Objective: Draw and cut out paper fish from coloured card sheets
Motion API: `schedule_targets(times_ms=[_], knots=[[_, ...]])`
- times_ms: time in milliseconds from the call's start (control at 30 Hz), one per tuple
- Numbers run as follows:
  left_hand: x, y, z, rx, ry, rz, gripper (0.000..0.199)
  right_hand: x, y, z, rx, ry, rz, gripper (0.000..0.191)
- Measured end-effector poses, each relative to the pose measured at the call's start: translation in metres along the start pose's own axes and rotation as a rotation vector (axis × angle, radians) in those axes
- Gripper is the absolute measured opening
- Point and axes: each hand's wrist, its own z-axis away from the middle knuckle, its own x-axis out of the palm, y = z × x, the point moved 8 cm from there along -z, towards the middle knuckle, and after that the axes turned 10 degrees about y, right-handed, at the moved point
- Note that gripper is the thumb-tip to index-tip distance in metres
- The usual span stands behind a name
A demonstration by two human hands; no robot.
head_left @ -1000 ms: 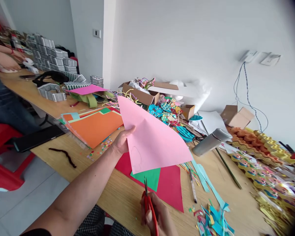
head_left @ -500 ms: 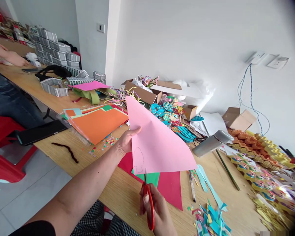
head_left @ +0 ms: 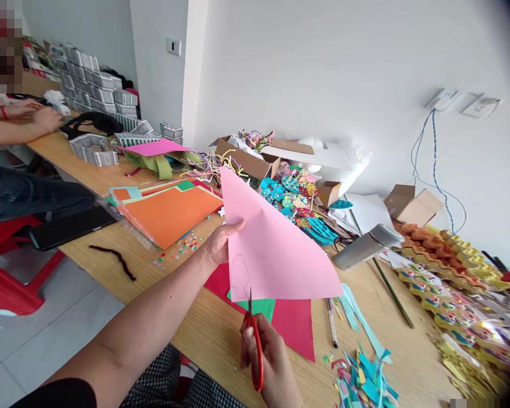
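My left hand (head_left: 221, 242) grips the left edge of a pink paper sheet (head_left: 276, 249), thumb on top. A pencil outline (head_left: 239, 275) is drawn at the sheet's lower left corner. Red-handled scissors (head_left: 255, 351) are in my right hand (head_left: 268, 354), their blades pointing up at the sheet's lower edge, just right of the outline. The blades look nearly closed. Beneath the sheet lie red paper (head_left: 293, 328) and green paper (head_left: 259, 311) on the wooden table (head_left: 204, 345).
Orange paper (head_left: 165, 212) lies left, near a brown pipe cleaner (head_left: 117, 258). A grey bottle (head_left: 368, 246), a pen (head_left: 332, 323), blue scraps (head_left: 368, 379) and egg trays (head_left: 446, 255) are right. Another person's hands (head_left: 46, 118) rest at far left.
The scissors' tips have shifted slightly up and left at the sheet's lower edge. At far left, the other person has leaned in and sat lower, with both hands now on the table.
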Motion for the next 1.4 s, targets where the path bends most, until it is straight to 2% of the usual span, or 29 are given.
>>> schedule_targets(times_ms=[267, 500, 833, 1267, 1400], knots=[[0.001, -0.001, -0.001, -0.012, -0.012, 0.008, 0.028, -0.001, 0.003, 0.002, 0.023, 0.043, -0.006, 0.045], [0.001, -0.002, -0.001, -0.019, -0.012, 0.006, 0.028, -0.004, 0.015, 0.002, 0.092, 0.135, -0.027, 0.05], [0.001, -0.006, -0.001, -0.034, -0.012, 0.0, 0.026, -0.002, 0.009, 0.002, 0.059, 0.116, 0.002, 0.047], [0.002, -0.008, -0.002, -0.034, -0.007, -0.002, 0.022, -0.003, 0.015, 0.0, 0.055, 0.171, 0.042, 0.046], [0.002, -0.011, -0.002, -0.049, -0.016, -0.014, 0.022, -0.002, 0.011, 0.0, 0.068, 0.175, 0.038, 0.049]])
